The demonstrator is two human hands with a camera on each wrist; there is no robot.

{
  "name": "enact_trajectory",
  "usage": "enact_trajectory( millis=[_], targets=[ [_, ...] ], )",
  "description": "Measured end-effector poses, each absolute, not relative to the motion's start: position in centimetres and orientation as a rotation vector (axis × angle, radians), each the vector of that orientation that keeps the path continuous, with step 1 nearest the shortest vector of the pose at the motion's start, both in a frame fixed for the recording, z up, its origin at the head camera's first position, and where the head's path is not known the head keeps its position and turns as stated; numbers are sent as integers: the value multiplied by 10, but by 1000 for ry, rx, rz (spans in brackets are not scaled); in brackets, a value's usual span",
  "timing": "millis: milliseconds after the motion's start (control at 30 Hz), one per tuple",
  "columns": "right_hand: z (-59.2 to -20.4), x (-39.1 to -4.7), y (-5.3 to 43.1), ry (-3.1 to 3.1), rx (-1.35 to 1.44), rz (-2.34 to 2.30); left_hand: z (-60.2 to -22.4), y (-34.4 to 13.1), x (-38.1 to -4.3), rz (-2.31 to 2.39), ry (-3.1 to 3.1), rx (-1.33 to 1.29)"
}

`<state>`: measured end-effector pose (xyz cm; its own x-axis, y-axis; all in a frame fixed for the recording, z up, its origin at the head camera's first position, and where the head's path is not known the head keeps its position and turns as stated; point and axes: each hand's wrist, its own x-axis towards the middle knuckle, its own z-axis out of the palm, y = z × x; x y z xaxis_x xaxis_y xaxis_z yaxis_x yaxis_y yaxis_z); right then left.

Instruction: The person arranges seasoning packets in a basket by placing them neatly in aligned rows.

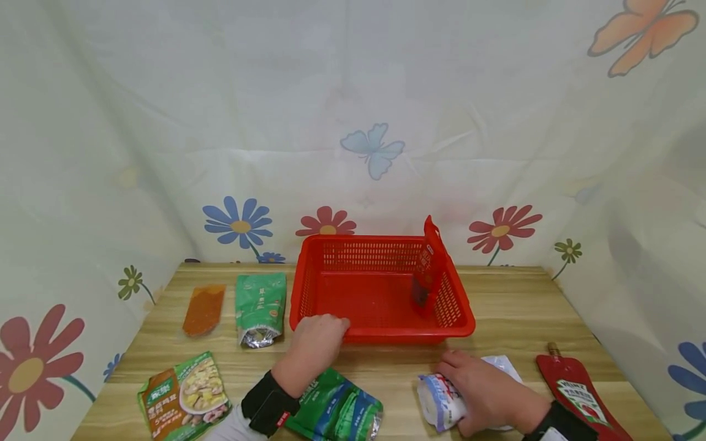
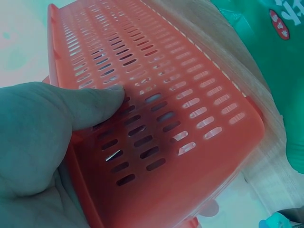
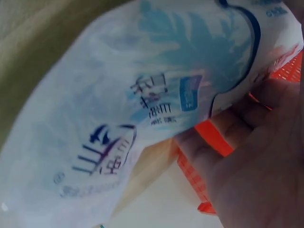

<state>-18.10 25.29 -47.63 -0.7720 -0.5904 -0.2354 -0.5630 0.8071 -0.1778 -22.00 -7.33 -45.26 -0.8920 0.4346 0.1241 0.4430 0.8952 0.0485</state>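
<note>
My left hand (image 1: 316, 344) grips the front left rim of a red plastic basket (image 1: 380, 334). In the left wrist view, its thumb lies along the slotted wall of the basket (image 2: 204, 161). At the front right, my right hand (image 1: 491, 392) holds a white and blue printed plastic packet (image 1: 440, 404) from above, close over the table. The right wrist view shows the packet (image 3: 175, 80) large, with the fingers curled at its edge. Inside the basket, a red pouch (image 1: 430, 266) stands upright against the right side.
Left of the basket lie a green pouch (image 1: 261, 306) and an orange-brown packet (image 1: 204, 310). Nearer are a brown and green soup packet (image 1: 187, 395) and a green-blue pouch (image 1: 339, 407), partly behind the left arm. A red spouted pouch (image 1: 579, 389) lies far right. Flowered cloth (image 1: 353, 92) surrounds the table.
</note>
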Motion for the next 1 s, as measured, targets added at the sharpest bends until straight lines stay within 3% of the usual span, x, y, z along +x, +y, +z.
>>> enact_trajectory(
  millis=[367, 1000],
  targets=[
    [-477, -182, 255, 2676, -777, -277, -451, -73, -219, -124, -2946, -687],
    [-446, -175, 236, 2650, -930, -294, -456, -76, -221, -240, -2910, -694]
  ],
)
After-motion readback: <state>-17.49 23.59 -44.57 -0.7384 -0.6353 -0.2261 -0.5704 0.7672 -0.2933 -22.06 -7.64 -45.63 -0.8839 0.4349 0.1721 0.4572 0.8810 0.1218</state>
